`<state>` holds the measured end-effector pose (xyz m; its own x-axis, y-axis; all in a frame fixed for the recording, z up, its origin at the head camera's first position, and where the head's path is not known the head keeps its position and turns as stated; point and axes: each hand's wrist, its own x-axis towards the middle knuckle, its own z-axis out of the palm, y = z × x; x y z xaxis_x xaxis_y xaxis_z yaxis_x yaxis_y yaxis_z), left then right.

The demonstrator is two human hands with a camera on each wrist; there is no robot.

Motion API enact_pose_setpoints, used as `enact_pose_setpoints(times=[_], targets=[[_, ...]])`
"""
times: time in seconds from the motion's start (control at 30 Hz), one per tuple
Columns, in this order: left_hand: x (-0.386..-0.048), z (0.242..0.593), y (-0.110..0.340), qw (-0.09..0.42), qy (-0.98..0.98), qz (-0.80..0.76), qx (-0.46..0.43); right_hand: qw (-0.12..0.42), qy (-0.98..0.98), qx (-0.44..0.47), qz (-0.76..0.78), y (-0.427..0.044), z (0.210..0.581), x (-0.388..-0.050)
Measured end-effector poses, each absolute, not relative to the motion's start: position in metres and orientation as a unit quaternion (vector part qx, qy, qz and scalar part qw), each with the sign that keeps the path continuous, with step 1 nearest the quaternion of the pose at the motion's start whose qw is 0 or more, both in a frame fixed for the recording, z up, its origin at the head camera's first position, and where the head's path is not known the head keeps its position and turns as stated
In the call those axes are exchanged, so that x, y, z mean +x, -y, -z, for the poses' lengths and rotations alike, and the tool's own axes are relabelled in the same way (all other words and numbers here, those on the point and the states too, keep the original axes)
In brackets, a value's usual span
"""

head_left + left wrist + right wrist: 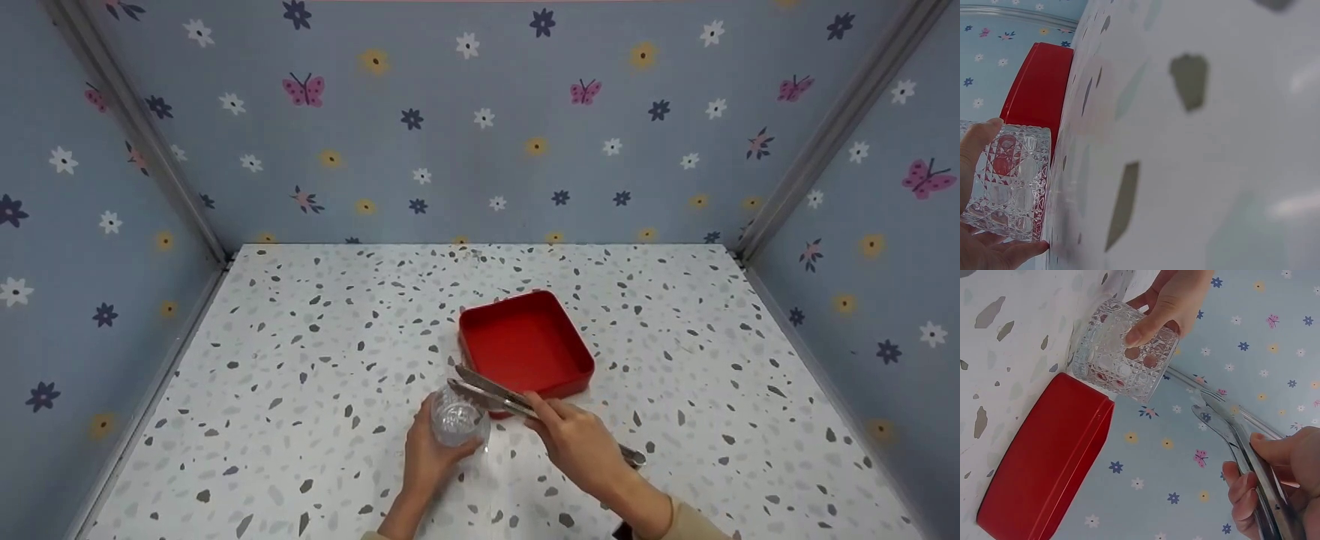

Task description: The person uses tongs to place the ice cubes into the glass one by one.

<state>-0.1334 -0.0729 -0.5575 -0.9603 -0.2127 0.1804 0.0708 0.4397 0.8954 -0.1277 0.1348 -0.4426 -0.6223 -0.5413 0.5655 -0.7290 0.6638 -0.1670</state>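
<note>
My left hand grips a clear patterned drinking glass standing on the speckled surface, with thumb and fingers on opposite sides. In the right wrist view the glass shows a cut lattice pattern, and the left hand presses its thumb against the wall. My right hand holds metal tongs; their tips are slightly apart above the far side of the glass's rim. Between the tips of the tongs nothing is visible in the right wrist view. Just beyond the glass lies a red square box, open at the top, its inside bare.
The white speckled tabletop runs back to a blue flowered wall. Similar flowered panels stand at left and right, joined by grey corner strips. The red box sits close to both hands.
</note>
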Motion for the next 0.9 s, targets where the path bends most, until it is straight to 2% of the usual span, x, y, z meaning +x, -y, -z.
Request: enact_pose_setpoints(times=[0.27,0.57,0.9], targets=[[-0.133,0.559,0.073,0.155,0.828,0.538,0.024,0.233,0.88,0.36,-0.203,-0.136,0.443,-0.127],[-0.134,0.555,0.074,0.122,0.834,0.537,0.042,0.215,0.894,0.332,-0.212,-0.14,0.445,-0.127],[-0.135,0.558,0.074,0.14,0.837,0.528,0.026,0.218,0.906,0.288,-0.222,-0.15,0.449,-0.133]])
